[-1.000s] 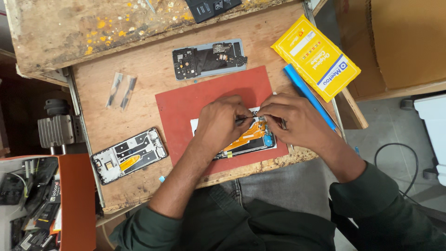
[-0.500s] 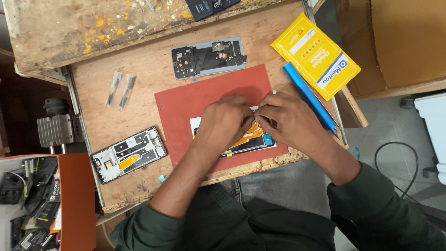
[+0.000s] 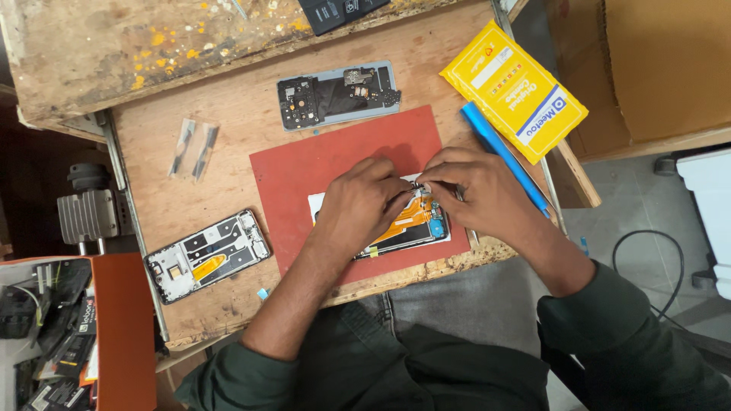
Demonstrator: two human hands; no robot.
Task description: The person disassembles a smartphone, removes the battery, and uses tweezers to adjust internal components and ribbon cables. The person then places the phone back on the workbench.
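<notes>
An opened phone (image 3: 415,222) with an orange flex cable lies on a red mat (image 3: 304,175) on the wooden bench. My left hand (image 3: 362,202) rests on the phone's left half and presses it down, fingertips at its top edge. My right hand (image 3: 476,190) meets it from the right, thumb and fingers pinched over a small part at the phone's upper edge. What sits between the fingertips is too small to tell.
A grey phone back shell (image 3: 335,93) lies above the mat. A second phone frame (image 3: 207,255) lies at the lower left. A blue tool (image 3: 502,156) and a yellow packet (image 3: 514,90) are at the right. Two small strips (image 3: 194,148) and an orange parts box (image 3: 114,327) are at the left.
Both hands have shifted slightly over the phone and closed together at its upper edge. The phone stays on the mat.
</notes>
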